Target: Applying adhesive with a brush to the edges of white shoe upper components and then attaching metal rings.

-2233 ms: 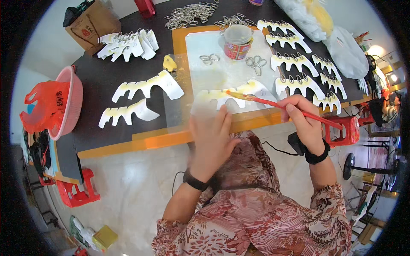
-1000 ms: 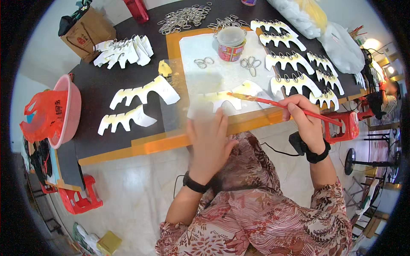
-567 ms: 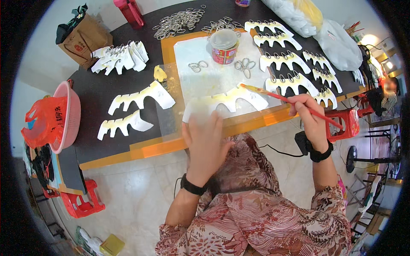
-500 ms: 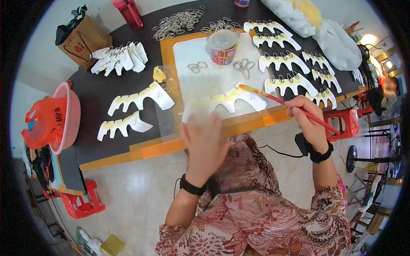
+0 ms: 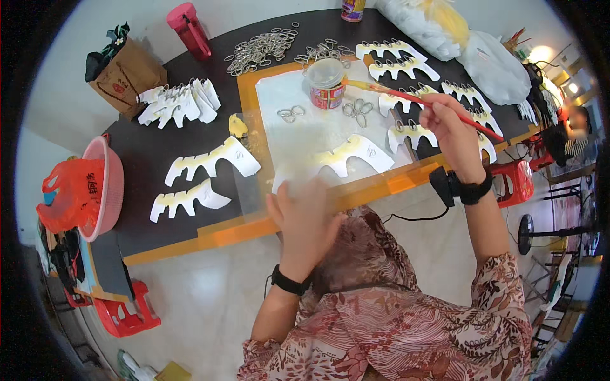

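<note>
My right hand is closed around the handle of a red paintbrush. Its yellow-coated bristles are beside the rim of a small round tub with a red label. My left hand lies over the near edge of a white arched cutout with yellowish smears, thumb and outer finger spread apart. A hazy blur covers its fingertips and part of the cutout. Under both is a white sheet. Two similar white cutouts lie left of my left hand. Metal rings sit near the tub.
More white cutouts with rings lie at the right, and a stack of them at the left. A heap of oval metal rings is at the back. A pink basket, paper bag and pink bottle stand leftward. Plastic bags fill the far right.
My right hand has raised the paintbrush from the white cutout to the tub's rim. My left hand stays at the cutout's near edge. The view has shifted slightly.
</note>
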Available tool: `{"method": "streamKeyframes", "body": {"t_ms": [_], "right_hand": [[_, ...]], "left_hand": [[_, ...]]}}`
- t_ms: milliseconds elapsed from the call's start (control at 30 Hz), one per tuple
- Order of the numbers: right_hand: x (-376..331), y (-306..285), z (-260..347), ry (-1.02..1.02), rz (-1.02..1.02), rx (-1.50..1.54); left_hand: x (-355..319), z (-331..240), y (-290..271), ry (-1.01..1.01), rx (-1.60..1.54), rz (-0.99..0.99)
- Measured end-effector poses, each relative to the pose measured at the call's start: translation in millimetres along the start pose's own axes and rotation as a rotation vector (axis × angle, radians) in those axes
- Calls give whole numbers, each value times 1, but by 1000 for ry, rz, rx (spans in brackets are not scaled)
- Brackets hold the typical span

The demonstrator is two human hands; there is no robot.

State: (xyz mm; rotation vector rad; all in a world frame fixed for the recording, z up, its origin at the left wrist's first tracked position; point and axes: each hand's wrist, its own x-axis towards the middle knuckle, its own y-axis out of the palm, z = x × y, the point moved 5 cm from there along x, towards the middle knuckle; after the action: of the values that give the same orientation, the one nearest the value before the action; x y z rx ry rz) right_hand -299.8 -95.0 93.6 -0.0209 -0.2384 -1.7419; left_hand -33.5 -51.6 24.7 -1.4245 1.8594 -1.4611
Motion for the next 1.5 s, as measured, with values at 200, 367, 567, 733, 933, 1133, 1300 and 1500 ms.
{"method": "streamKeyframes", "body": {"t_ms": [200,367,567,733,933,1133,1300,1500], "right_hand": [[48,8,-24,164,77,143],[68,10,-40,336,14,273],[25,38,-32,639,175,79],[54,107,3,-204,438,-804],[94,113,-43,-671,390,-1774],[92,118,-48,-740,383,-1696],[93,116,-42,-711,370,-1656],[63,115,17,-789,343,-1092]], "left_hand": [[2,-2,-4,9,-5,26],[1,0,-1,21,-20,24],[-4,6,1,11,-18,20],[-5,8,0,18,-45,15],[-1,6,1,24,-67,22],[-4,9,0,30,-54,-5],[-5,6,0,34,-57,-18],[-6,6,1,51,-59,-39]]}}
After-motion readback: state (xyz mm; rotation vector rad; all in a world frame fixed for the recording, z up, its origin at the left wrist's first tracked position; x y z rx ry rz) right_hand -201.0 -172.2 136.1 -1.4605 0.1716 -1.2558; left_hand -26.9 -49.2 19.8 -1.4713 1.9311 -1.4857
